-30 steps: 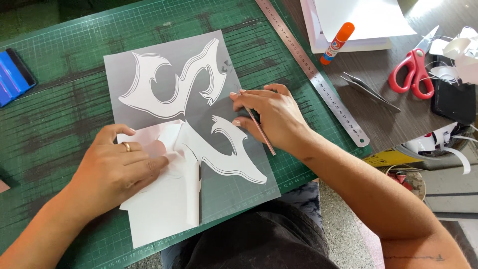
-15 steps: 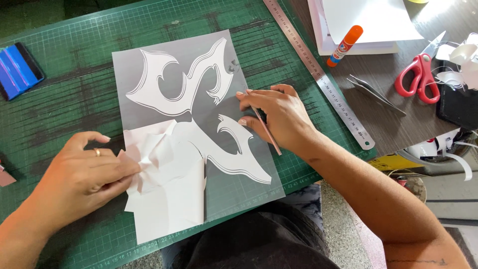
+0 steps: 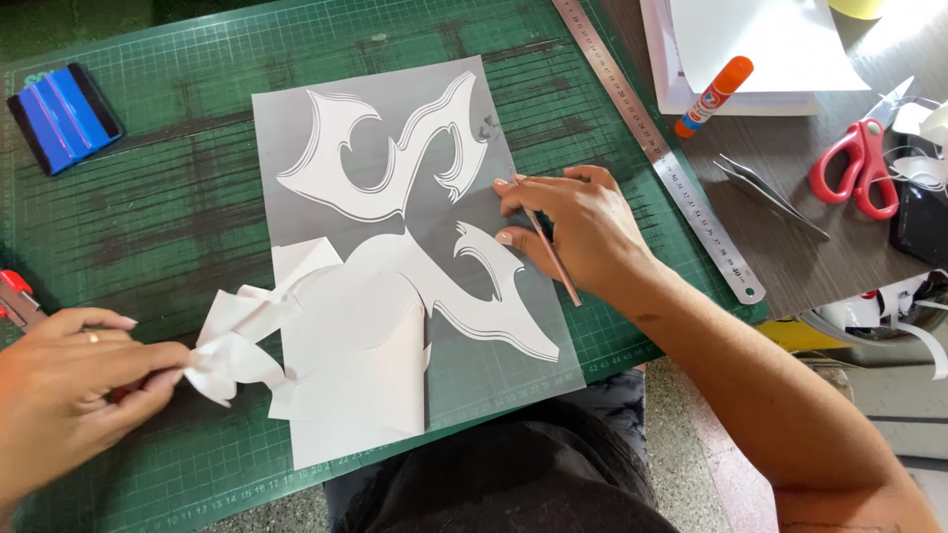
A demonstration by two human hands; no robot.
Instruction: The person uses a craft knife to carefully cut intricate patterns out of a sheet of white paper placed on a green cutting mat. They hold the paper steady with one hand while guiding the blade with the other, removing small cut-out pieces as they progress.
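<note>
left hand (image 3: 84,370) has moved out to the left, pinched on the crumpled white strip (image 3: 237,345), now peeled further off the grey sheet (image 3: 395,247). right hand (image 3: 578,232) pins the sheet, fingers closed on a thin tool (image 3: 553,252). weeding progressing.

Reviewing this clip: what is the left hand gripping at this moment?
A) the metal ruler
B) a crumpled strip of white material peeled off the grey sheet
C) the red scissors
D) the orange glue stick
B: the left hand pinches the crumpled white strip at the grey sheet's lower-left edge; the scissors, ruler and glue stick lie untouched.
</note>
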